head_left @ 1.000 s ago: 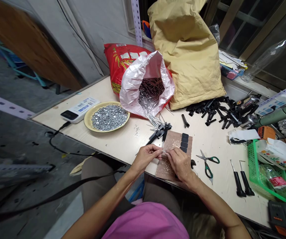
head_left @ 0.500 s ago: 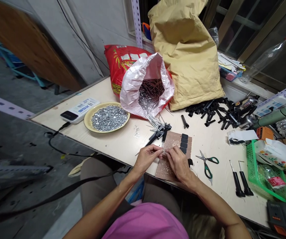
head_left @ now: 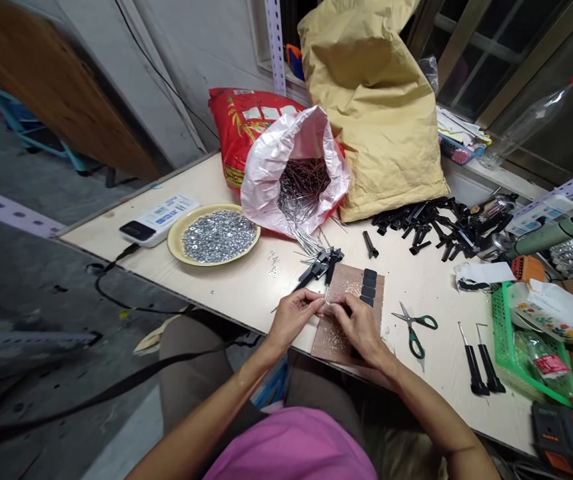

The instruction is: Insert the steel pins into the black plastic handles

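Observation:
My left hand [head_left: 294, 319] and my right hand [head_left: 359, 323] meet over the front part of a brown board [head_left: 344, 277]. Thumbs and forefingers are pinched together around something small and silvery, too small to name. A thin metal rod [head_left: 327, 291] runs from the fingertips toward the black-handled pieces [head_left: 319, 265] just beyond. Black rectangular pads [head_left: 368, 283] stand in a row on the board, right of pale crumbs. Farther left, a yellow plate [head_left: 172, 248] holds many small silver washers, and a few more washers [head_left: 273, 264] lie loose on the table.
An opened red bag [head_left: 231, 133] of metal rods leans beside a large tan sack [head_left: 381, 133]. Black plastic parts [head_left: 446, 223] are heaped at its foot. Green-handled scissors [head_left: 415, 327], two black-handled hooks [head_left: 481, 363] and a green basket [head_left: 501, 333] are on the right. A white device [head_left: 159, 220] sits left.
The fingers of my right hand have curled in slightly and shifted a little left against my left fingertips. The other things stay where they were.

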Demonstrator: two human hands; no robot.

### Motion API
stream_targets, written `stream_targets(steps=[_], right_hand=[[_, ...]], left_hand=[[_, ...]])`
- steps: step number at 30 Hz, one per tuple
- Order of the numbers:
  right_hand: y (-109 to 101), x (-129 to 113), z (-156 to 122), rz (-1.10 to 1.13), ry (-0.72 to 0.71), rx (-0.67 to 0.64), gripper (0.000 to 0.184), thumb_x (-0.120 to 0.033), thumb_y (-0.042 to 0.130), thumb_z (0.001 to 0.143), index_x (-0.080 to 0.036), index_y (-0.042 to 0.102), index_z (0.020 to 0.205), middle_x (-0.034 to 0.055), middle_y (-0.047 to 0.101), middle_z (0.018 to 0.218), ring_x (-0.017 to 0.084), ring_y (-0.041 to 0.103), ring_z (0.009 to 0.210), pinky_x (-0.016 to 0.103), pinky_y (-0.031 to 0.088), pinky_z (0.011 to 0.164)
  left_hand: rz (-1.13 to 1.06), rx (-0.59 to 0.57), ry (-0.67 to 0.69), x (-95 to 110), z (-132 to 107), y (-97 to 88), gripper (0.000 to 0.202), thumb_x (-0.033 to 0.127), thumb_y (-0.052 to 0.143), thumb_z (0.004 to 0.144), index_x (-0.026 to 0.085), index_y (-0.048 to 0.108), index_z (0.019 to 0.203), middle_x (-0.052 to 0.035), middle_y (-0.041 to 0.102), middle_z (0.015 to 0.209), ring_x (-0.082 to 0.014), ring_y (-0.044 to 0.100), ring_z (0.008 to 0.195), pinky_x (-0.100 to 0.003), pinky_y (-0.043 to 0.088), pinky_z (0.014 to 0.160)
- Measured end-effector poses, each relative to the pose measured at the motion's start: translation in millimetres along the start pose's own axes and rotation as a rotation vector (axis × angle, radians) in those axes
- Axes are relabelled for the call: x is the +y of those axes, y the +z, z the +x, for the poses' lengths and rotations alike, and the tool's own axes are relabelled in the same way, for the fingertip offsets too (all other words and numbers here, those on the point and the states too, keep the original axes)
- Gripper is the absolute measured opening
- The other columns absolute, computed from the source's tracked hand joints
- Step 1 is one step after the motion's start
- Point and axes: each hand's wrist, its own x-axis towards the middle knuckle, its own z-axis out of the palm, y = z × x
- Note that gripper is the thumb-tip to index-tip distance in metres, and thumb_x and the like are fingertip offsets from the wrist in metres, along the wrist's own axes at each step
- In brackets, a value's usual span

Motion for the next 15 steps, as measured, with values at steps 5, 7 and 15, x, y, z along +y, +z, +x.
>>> stream_targets(steps=[5, 7, 15], right_hand=[[1.2, 2.0, -2.3, -0.137, -0.075, -0.008, 0.02, -0.019, 0.042, 0.093, -0.018, 0.062, 0.095, 0.0054, 0.057, 0.083, 0.016, 0.058, 0.074, 0.027, 0.05, 0.068], [1.7, 3.3, -4.1, -0.171, -0.083, -0.005, 0.023, -0.018, 0.04, 0.094, -0.019, 0.063, 0.096, 0.0052, 0.058, 0.081, 0.016, 0.058, 0.074, 0.027, 0.05, 0.067], [1.8, -0.1, -5.6, -0.381, -0.191, 0.086, 0.025, -0.021, 0.04, 0.095, -0.017, 0.064, 0.089, 0.006, 0.059, 0.078, 0.016, 0.056, 0.071, 0.026, 0.046, 0.064]], left_hand=[[-0.103, 0.044, -0.078, 0.2, -0.4, 0.8, 0.032, 0.04, 0.076, 0.056, 0.014, 0.067, 0.071, 0.0022, 0.064, 0.056, -0.0106, 0.06, 0.053, -0.024, 0.051, 0.06], [-0.153, 0.027, -0.103, -0.2, 0.3, 0.6, 0.036, 0.042, 0.078, 0.053, 0.013, 0.067, 0.071, 0.0023, 0.064, 0.055, -0.0104, 0.059, 0.052, -0.024, 0.051, 0.059], [-0.19, -0.027, -0.137, -3.1, 3.3, -2.0, 0.04, 0.042, 0.082, 0.048, 0.013, 0.065, 0.069, 0.002, 0.063, 0.055, -0.0091, 0.058, 0.051, -0.023, 0.051, 0.057]])
